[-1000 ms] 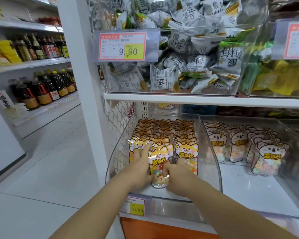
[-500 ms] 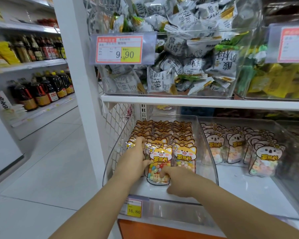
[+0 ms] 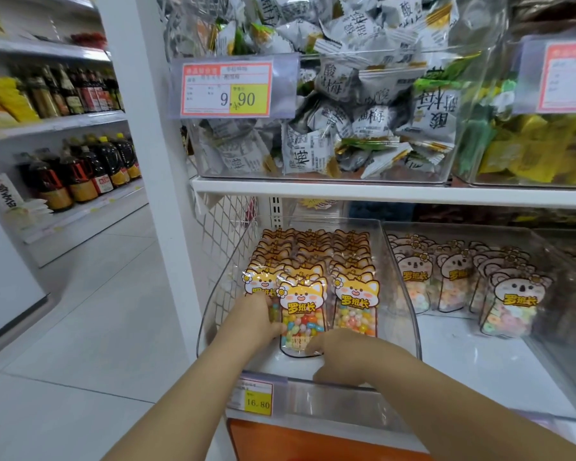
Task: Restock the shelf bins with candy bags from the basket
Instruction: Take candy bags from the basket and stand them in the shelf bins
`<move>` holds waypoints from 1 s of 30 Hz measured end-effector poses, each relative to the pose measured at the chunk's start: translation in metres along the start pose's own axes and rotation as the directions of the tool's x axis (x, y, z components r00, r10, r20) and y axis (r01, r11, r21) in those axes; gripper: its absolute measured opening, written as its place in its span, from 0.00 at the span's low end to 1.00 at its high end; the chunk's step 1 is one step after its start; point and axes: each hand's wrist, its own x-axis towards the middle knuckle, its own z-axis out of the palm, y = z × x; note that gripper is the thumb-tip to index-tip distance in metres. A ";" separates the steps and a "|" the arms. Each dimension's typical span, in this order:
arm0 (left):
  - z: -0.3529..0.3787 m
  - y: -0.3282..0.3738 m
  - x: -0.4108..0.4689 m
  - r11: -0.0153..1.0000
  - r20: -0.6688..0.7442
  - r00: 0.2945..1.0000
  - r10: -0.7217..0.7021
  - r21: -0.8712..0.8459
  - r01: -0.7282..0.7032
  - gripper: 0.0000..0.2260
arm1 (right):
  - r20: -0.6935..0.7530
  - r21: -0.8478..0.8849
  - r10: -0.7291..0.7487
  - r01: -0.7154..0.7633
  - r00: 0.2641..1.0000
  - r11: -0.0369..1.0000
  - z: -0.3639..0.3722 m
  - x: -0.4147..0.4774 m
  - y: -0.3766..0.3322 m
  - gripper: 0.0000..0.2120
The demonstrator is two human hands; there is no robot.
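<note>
At the lower centre of the frame, our left hand (image 3: 258,316) and right hand (image 3: 338,352) are clamped on the front fox-faced clear candy bag (image 3: 301,316) in the transparent plastic shelf bin (image 3: 398,294).

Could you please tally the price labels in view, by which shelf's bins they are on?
Price labels on the upper bins: 2
Price label on the lower fox-candy bin: 1
Total: 3

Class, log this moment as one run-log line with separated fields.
stage: seating bag | left hand: on front candy bag | right hand: at its base | place: clear bin, lower shelf
</note>
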 end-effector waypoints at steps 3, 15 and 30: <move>0.000 -0.001 0.001 0.999 0.019 0.999 0.034 -0.013 -0.033 0.19 | -0.032 0.007 0.005 -0.005 0.999 1.000 0.001 0.000 0.000 0.20; -0.005 0.004 -0.001 0.985 -0.019 1.000 -0.008 0.173 0.011 0.23 | -0.020 0.047 -0.006 0.007 1.000 0.999 -0.004 -0.008 0.000 0.23; 0.014 0.043 -0.174 0.898 -0.324 0.877 0.355 -0.143 -0.416 0.18 | -0.472 0.313 -0.150 0.324 0.869 0.893 0.029 -0.160 -0.010 0.18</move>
